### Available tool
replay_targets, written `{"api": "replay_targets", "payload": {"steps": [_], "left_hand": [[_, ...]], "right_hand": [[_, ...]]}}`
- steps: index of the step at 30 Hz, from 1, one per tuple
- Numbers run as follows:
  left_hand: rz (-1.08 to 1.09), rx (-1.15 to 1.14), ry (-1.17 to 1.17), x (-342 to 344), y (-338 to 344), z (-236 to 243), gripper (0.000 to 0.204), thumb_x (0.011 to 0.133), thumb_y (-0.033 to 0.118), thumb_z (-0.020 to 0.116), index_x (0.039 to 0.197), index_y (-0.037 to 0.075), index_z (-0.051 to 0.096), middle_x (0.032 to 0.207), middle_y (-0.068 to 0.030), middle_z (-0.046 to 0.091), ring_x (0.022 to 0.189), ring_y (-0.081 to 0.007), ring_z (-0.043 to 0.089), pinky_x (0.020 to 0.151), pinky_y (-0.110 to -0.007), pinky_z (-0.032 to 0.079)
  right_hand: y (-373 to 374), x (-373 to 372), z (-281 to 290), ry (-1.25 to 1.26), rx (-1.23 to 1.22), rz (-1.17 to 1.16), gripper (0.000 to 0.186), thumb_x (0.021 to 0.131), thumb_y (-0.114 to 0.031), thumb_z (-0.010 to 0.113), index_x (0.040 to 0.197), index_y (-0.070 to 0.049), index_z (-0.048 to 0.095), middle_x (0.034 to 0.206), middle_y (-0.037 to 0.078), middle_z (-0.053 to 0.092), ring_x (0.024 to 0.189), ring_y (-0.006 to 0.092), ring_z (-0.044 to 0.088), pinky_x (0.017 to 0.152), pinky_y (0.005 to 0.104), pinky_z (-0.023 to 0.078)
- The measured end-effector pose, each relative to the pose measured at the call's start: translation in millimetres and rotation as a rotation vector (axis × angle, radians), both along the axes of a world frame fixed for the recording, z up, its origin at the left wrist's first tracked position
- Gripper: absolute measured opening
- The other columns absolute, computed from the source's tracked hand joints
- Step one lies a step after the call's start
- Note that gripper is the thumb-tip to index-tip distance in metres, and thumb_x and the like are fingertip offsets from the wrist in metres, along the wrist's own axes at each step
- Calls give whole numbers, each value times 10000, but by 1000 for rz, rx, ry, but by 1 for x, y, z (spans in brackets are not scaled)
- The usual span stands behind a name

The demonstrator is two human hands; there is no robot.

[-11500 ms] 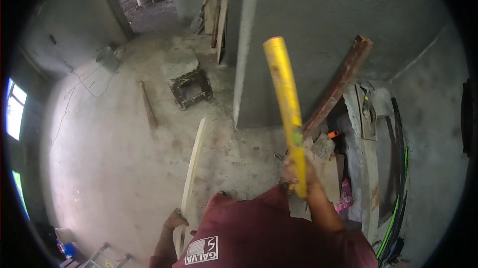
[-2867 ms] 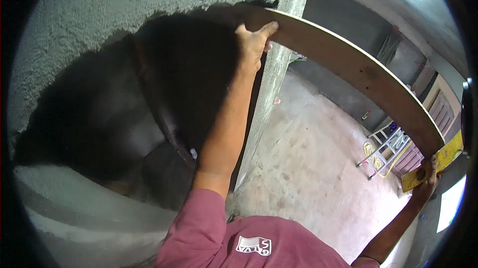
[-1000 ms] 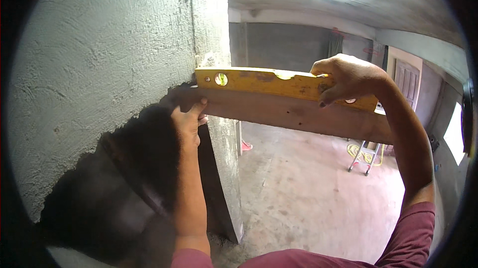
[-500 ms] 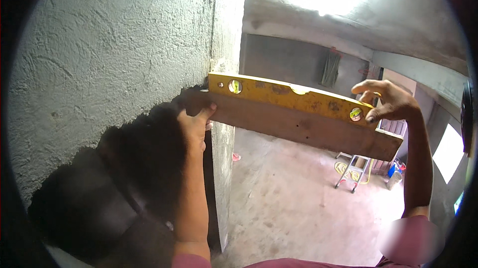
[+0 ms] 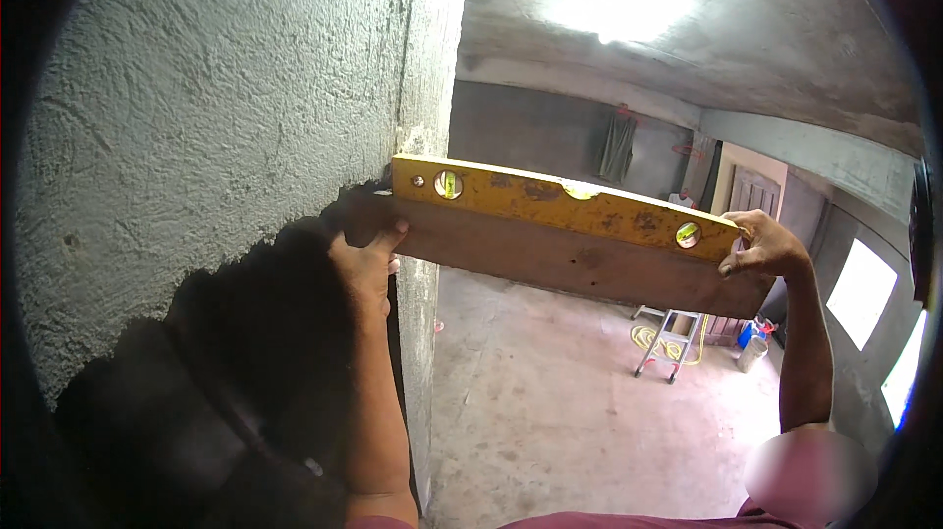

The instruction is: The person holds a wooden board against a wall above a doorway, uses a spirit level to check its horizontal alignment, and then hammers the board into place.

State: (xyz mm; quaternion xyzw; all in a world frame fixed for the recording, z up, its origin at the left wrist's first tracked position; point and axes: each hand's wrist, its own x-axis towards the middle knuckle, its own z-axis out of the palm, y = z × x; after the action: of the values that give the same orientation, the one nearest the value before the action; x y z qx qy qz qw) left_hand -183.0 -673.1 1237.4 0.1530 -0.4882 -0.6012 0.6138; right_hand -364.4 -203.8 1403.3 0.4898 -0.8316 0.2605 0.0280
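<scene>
A brown wooden board (image 5: 551,254) reaches out sideways from a jagged dark opening (image 5: 246,352) in the rough plastered wall at the left. A yellow spirit level (image 5: 530,195) with greenish vials lies along its top edge, its left end against the pale wall corner (image 5: 420,333). My left hand (image 5: 368,264) grips the board near its left end, at the lip of the opening. My right hand (image 5: 759,249) holds the right ends of level and board, fingers over the top and thumb on the front. The vials' bubbles are too small to read.
Beyond is a room with a concrete floor (image 5: 550,421), an aluminium ladder (image 5: 668,337), coiled yellow hose (image 5: 644,338), a bucket (image 5: 752,352) and blue items by a wooden door (image 5: 751,190). A dark green cloth (image 5: 617,144) hangs on the back wall; bright windows (image 5: 861,293) are at the right.
The level and board have been lifted to the wall opening since the first frame. In the last second my right hand moved rightward along the level and has closed on its end.
</scene>
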Motion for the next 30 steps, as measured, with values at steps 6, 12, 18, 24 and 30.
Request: {"api": "replay_targets", "payload": {"steps": [6,12,18,24,30], "left_hand": [[-38,6,10,3,4,3,556,686,152,914,1139,25,616,870,-39,690,567,-103,575,468,-232,507],[-9,-5,3,1,3,2,608,689,141,909,1195,13,597,875,-42,687,572,-105,572,467,-232,503],[-14,-20,13,2,3,2,663,690,142,909,1242,-8,574,902,-59,687,591,-121,577,482,-243,512],[-35,13,-11,4,3,3,696,682,153,917,1253,-25,560,902,-63,688,598,-126,580,489,-246,510],[-45,-7,5,2,2,3,676,682,157,918,1230,-33,570,893,-63,691,597,-123,585,485,-244,509]], "right_hand": [[4,-10,-8,-33,38,20,569,634,-139,941,1115,33,690,1013,19,718,961,101,582,872,288,484],[5,-13,-15,-56,24,-5,486,667,-130,915,1083,25,718,970,50,746,896,134,629,856,317,506],[2,-4,-14,-56,19,6,425,685,-117,896,1051,20,729,943,59,749,850,143,646,822,320,520],[-1,-4,-16,-82,8,15,427,693,-93,883,1067,32,720,976,63,748,878,133,628,845,304,507],[-1,-3,-18,-120,-14,23,444,691,-83,887,1079,43,713,996,63,747,903,124,617,868,295,495]]}}
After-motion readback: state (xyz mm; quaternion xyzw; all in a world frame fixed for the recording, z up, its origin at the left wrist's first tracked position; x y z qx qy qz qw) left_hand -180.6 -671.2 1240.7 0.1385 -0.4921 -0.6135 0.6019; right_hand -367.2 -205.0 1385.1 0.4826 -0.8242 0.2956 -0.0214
